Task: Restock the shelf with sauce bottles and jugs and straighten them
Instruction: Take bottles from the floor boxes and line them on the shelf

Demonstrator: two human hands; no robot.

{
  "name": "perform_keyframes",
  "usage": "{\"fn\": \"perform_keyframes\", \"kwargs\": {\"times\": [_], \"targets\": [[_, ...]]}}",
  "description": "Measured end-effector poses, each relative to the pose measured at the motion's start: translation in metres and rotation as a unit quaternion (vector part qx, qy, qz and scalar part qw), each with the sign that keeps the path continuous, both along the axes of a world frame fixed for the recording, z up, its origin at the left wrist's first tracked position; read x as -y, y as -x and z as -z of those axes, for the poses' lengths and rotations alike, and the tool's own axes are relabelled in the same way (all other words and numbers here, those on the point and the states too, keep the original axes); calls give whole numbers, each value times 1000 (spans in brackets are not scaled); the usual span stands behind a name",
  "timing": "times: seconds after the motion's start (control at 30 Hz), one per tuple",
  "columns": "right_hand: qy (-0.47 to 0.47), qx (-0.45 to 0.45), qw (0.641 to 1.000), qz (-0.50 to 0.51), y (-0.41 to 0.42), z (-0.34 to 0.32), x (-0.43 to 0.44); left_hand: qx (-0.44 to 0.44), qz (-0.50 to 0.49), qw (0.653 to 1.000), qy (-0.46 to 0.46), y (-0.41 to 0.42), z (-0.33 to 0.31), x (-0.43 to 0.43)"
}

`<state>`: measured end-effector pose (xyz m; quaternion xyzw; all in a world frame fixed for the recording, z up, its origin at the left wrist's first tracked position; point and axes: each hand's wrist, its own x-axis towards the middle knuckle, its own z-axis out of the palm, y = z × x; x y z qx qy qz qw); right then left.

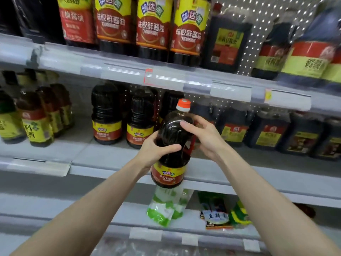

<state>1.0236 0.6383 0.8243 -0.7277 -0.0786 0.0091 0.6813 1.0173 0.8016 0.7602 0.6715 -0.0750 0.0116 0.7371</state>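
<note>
I hold a dark soy sauce bottle with an orange-and-white cap and a red-and-yellow label, upright in front of the middle shelf. My left hand grips its body from the left, thumb across the front. My right hand grips its shoulder and handle side from the right. Two matching bottles stand on the middle shelf just left of it, with a gap behind the held bottle.
Square dark jugs line the middle shelf at right, and yellow-labelled bottles stand at left. Large sauce jugs fill the top shelf. The lower shelf holds green-and-white bags and packets.
</note>
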Motion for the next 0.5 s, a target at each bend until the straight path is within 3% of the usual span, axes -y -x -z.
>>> {"fn": "perform_keyframes", "kwargs": {"times": [0.5], "targets": [[17,55,998,16,-124,19,2,12,-55,998,-1,-106,15,14]]}}
